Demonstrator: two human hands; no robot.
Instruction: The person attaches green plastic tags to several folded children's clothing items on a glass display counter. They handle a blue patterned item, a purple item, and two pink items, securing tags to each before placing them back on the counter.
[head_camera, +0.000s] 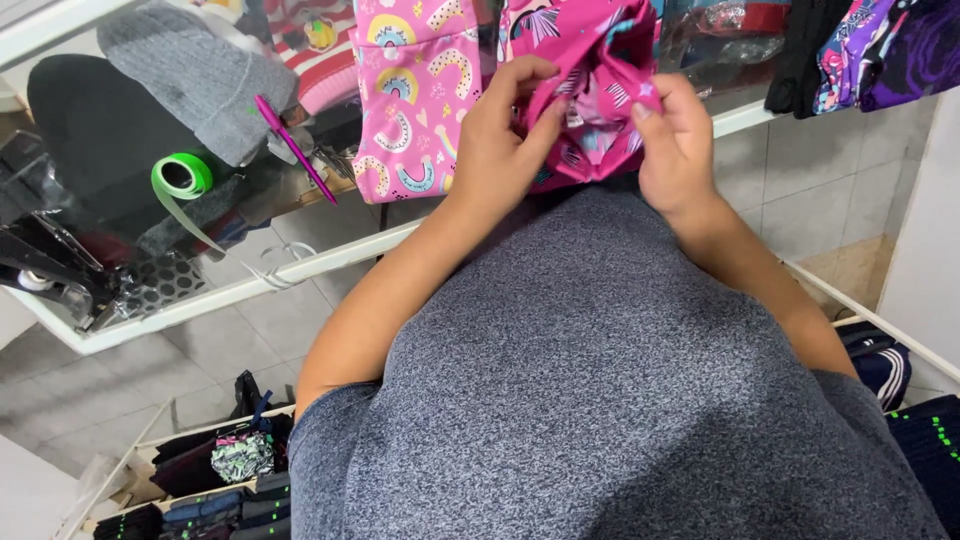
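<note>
a bright magenta patterned garment (598, 90) is bunched up between both hands, held in the air just above the front edge of the glass counter (250, 285) and in front of the person's grey marled shirt (600, 400). the left hand (497, 135) has its fingers curled closed over the left side of the cloth, the thumb pressing a fold near a small pale tag just beside its fingertips. the right hand (675, 140) pinches the right side, fingers bent and closed on the fabric, the thumb tip resting on a fold with a small star print. the cloth bulges up and over between the two sets of fingers, so its lower part is hidden behind them. just left of the left hand's knuckles lies a lighter pink garment with rainbows (415, 90), flat on the glass. further left of those fingers, well apart, a pink pen (295, 148) lies slanted, then a roll of green tape (182, 175) with a loose end trailing, and a grey knit hat (195, 75) above it. beyond the right hand's fingers, to the far right, dark purple and black patterned clothing (880, 50) hangs. below, near the person's left elbow, folded dark clothes (215, 480) sit in a low shelf.
</note>
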